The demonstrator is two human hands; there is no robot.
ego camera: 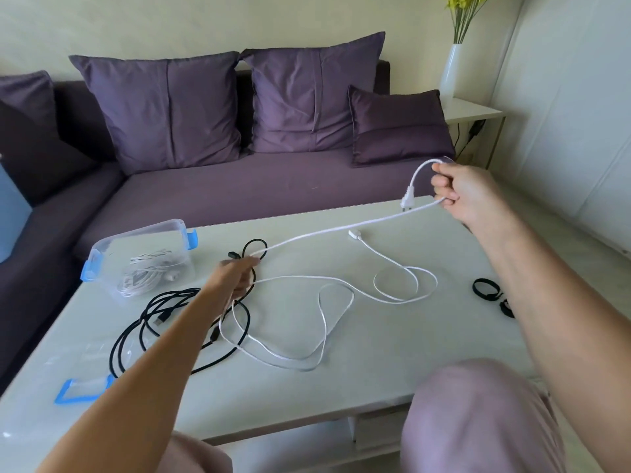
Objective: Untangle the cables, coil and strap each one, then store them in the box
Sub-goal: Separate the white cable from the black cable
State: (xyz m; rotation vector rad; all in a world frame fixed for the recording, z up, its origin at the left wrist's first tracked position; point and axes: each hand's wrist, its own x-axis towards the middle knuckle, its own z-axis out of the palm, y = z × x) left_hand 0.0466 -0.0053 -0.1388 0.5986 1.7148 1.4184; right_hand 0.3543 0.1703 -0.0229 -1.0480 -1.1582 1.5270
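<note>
A long white cable (327,302) lies in loose loops across the table (375,370). My right hand (457,192) grips it near its plug (407,199), raised above the table's far right. A taut stretch runs down to my left hand (235,278), which grips the same white cable over the black cable (164,319) tangle. The clear plastic box (143,257) with blue clips stands at the far left and holds a coiled white cable (143,278).
Black straps (486,290) lie at the table's right edge. The box lid (82,387) with a blue clip lies at the near left. A purple sofa (273,186) with cushions runs behind the table. My knee (478,421) is at the front edge.
</note>
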